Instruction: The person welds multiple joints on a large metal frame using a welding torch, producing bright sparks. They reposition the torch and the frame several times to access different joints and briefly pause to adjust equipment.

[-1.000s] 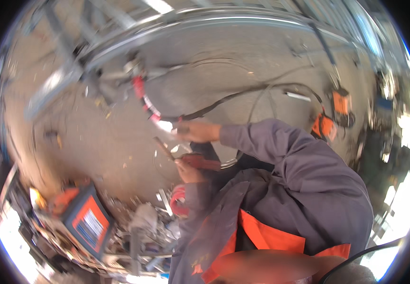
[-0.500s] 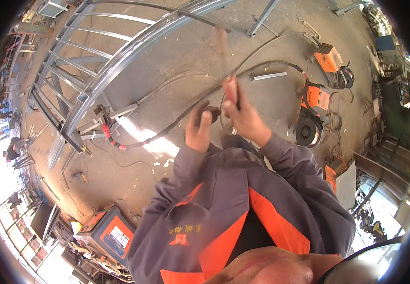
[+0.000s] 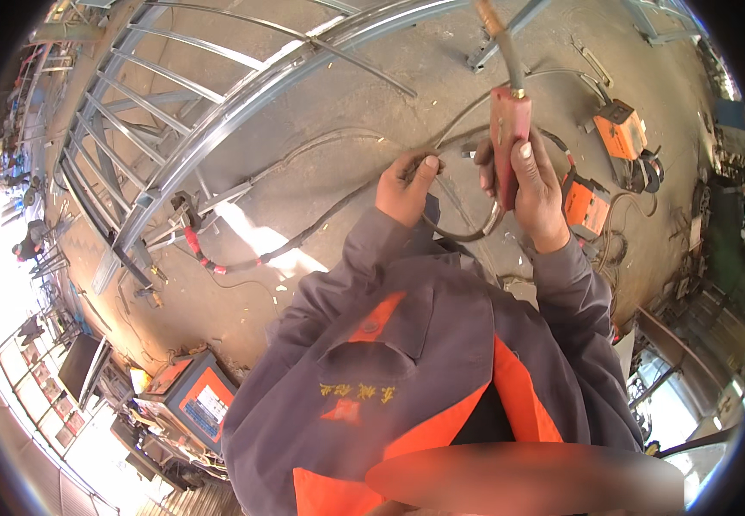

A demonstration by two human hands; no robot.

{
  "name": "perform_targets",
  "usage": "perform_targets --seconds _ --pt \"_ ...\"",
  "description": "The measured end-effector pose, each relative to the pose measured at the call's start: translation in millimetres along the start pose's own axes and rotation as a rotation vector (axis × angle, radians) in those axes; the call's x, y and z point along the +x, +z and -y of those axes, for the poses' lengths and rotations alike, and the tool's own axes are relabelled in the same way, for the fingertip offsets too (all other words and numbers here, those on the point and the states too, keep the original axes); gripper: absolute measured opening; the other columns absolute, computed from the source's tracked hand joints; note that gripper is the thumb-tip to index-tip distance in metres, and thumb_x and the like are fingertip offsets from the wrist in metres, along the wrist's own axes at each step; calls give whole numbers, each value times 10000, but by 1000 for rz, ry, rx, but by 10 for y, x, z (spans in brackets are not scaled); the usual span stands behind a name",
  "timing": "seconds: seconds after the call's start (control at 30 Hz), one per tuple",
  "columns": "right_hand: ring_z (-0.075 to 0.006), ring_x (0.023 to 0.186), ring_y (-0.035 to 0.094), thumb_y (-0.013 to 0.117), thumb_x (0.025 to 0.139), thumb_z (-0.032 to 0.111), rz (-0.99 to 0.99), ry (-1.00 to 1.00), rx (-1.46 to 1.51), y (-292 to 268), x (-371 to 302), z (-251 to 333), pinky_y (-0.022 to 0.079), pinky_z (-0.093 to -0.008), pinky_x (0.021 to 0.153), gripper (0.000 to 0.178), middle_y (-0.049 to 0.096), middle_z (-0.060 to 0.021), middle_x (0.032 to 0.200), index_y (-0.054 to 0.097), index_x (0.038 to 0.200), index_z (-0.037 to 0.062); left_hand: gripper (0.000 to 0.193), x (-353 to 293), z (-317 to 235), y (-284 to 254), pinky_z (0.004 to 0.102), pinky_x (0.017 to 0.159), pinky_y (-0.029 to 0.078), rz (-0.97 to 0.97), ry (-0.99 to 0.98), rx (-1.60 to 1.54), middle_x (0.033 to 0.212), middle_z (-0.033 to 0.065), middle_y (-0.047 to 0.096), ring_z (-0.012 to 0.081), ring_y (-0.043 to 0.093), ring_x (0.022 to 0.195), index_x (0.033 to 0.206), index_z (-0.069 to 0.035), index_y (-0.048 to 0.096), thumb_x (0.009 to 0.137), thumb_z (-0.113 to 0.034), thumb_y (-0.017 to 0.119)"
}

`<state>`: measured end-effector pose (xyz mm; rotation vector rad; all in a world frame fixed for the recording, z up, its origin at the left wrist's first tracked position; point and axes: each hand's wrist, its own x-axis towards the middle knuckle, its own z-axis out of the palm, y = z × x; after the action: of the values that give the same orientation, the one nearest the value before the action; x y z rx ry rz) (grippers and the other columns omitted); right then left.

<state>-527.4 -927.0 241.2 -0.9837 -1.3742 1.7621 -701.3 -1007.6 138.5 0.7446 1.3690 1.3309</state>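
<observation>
My right hand (image 3: 531,193) is wrapped round the red handle of a welding torch (image 3: 511,129). The torch stands nearly upright in the picture, its neck and copper-coloured nozzle reaching to the top edge. From the handle's lower end a dark cable (image 3: 469,237) loops round towards my left wrist. To the left, my left hand (image 3: 403,191) is closed, thumb against curled fingers; whether the cable is inside them is hidden. A black hose (image 3: 316,228) with red bands runs over the floor and passes behind my left hand.
A long curved metal frame with rungs (image 3: 217,129) spans the upper left. Orange wire-feed units (image 3: 620,131) stand on the right among cables. An orange and grey machine (image 3: 192,396) stands at the lower left. A thin metal bar (image 3: 364,64) juts from the frame.
My right hand has brought the torch to the right and nearer, and it looks larger. My left hand has moved up and right, its fingers now curled closed. The view has shifted slightly.
</observation>
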Motion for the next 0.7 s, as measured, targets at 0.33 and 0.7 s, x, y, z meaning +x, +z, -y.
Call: perform_targets --seconds 0.33,0.7 --pt "-120 573 565 442 1085 513 198 622 39 -217 1680 -687 447 -265 501 543 614 -50 772 572 1355 60 333 1554 89 -219 359 890 547 -315 167 370 1114 182 725 261 709 986 1220 8 684 1027 -261 650" --pt "-110 539 558 457 1081 542 502 887 321 -457 2752 -1555 436 -257 463 507 605 -40 743 606 1079 58 394 2518 539 -96 452 922 494 -678 263 741 1192 201 665 373 619 1050 1207 10 662 1021 -334 623"
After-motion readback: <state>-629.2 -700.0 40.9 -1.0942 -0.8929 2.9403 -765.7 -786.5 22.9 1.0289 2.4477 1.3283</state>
